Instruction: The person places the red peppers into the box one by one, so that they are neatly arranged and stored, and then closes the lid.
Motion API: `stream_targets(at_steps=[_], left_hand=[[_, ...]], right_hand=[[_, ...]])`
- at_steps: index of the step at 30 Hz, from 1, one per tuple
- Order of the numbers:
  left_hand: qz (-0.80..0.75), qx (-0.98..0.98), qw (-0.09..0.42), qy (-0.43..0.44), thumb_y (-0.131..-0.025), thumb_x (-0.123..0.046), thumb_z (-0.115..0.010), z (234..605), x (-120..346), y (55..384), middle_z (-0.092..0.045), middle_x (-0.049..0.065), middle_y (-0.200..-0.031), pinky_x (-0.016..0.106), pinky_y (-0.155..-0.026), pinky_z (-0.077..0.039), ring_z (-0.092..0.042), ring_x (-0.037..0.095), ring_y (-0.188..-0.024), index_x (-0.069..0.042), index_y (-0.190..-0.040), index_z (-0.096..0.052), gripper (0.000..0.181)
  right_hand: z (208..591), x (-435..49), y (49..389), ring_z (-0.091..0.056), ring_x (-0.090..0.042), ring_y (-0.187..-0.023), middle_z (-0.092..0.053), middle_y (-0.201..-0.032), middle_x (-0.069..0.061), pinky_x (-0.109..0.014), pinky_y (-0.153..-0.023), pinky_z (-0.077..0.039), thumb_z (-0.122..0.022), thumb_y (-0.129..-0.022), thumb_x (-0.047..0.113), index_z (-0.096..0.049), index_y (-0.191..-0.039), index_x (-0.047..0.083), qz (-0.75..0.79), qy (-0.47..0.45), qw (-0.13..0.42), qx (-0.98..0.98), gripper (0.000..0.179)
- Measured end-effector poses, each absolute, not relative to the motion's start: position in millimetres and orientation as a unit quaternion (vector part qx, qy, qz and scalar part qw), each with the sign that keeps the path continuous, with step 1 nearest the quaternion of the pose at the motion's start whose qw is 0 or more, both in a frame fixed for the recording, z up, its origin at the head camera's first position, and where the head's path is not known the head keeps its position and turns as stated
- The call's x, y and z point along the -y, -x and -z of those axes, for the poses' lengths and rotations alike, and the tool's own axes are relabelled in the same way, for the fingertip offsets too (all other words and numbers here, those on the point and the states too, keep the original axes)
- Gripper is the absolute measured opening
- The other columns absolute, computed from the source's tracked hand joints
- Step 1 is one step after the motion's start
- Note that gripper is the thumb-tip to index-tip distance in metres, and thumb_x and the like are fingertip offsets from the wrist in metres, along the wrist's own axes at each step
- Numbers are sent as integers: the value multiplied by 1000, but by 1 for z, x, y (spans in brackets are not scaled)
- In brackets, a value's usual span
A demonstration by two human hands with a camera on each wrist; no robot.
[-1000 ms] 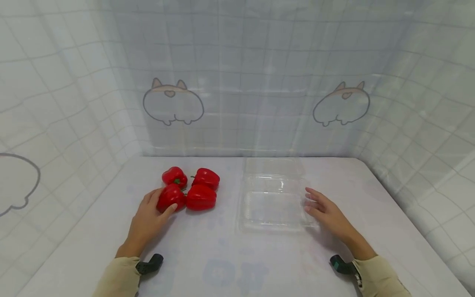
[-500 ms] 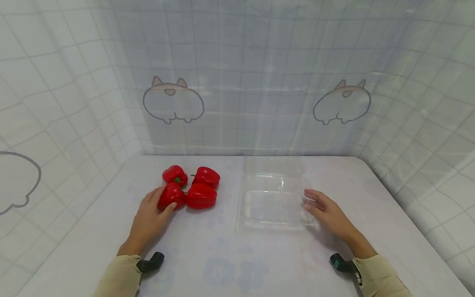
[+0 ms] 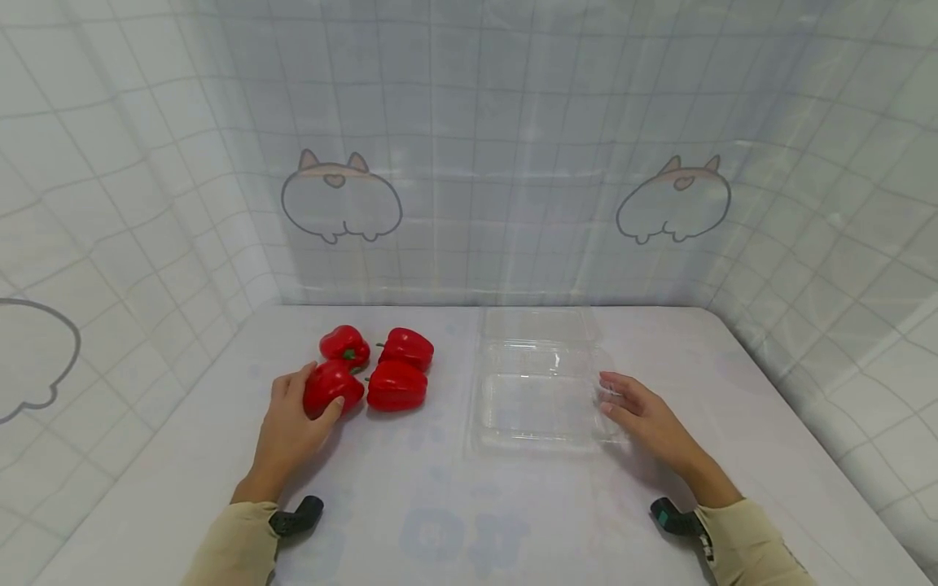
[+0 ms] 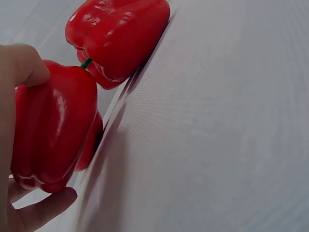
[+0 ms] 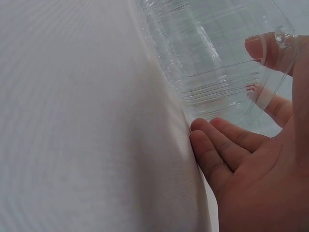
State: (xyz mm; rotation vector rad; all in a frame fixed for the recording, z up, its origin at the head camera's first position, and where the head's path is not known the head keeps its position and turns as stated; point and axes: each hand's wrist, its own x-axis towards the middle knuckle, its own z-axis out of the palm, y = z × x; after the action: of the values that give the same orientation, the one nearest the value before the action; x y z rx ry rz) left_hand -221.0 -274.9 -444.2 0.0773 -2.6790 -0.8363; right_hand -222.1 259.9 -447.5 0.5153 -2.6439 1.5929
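My left hand (image 3: 287, 435) holds a red bell pepper (image 3: 330, 389) between thumb and fingers at the table's left. In the left wrist view this pepper (image 4: 58, 123) has a short green stem, and a fingertip lies under its lower end. Three more red bell peppers sit close by: one behind (image 3: 344, 345), one to the right (image 3: 396, 386), and one at the back right (image 3: 406, 348). My right hand (image 3: 650, 423) rests at the right side of a clear plastic clamshell box (image 3: 538, 407), fingers relaxed. The right wrist view shows fingertips seen through the box's rim (image 5: 270, 94).
The box lies with its lid (image 3: 541, 325) folded back toward the rear wall. A white cloth covers the table (image 3: 440, 496). Gridded curtains (image 3: 476, 163) with cartoon outlines stand behind and at both sides. Each wrist carries a dark camera mount (image 3: 296, 517).
The left hand's pepper has shifted slightly left, away from the pepper on its right, and a gap shows between them. The right hand and the box have hardly moved.
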Motion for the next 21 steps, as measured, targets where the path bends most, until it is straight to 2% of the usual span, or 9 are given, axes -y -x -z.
stream_targets(at_steps=[2,5,14,21], left_hand=[[294,939,175,-25,-84,-28,-77,445,275,221,-34,26,-141,67,-89,-48,-43,48,-125,-8,-157,-27,91],[291,937,191,-23,-83,-28,-78,445,274,221,-33,26,-140,67,-87,-49,-43,48,-123,-8,-158,-25,94],[399,891,214,-41,-86,-25,-77,435,264,222,-31,19,-142,64,-91,-49,-35,37,-133,-11,-155,-30,85],[450,865,214,-62,-88,-26,-76,426,256,221,-33,16,-143,60,-96,-49,-36,32,-134,-14,-153,-32,79]], right_hand=[[448,-260,222,-49,-39,-133,-44,-150,-23,-37,-104,-45,-61,-101,21,-39,-150,2,-509,-166,8,845,57],[448,-259,222,-49,-40,-133,-45,-149,-24,-47,-104,-42,-61,-102,20,-39,-150,1,-508,-169,10,845,56],[445,-258,220,-49,-39,-133,-45,-150,-21,-50,-105,-41,-60,-102,22,-39,-150,3,-497,-158,8,853,55],[443,-258,219,-49,-38,-133,-46,-150,-20,-51,-107,-39,-59,-102,22,-39,-150,4,-490,-161,14,857,55]])
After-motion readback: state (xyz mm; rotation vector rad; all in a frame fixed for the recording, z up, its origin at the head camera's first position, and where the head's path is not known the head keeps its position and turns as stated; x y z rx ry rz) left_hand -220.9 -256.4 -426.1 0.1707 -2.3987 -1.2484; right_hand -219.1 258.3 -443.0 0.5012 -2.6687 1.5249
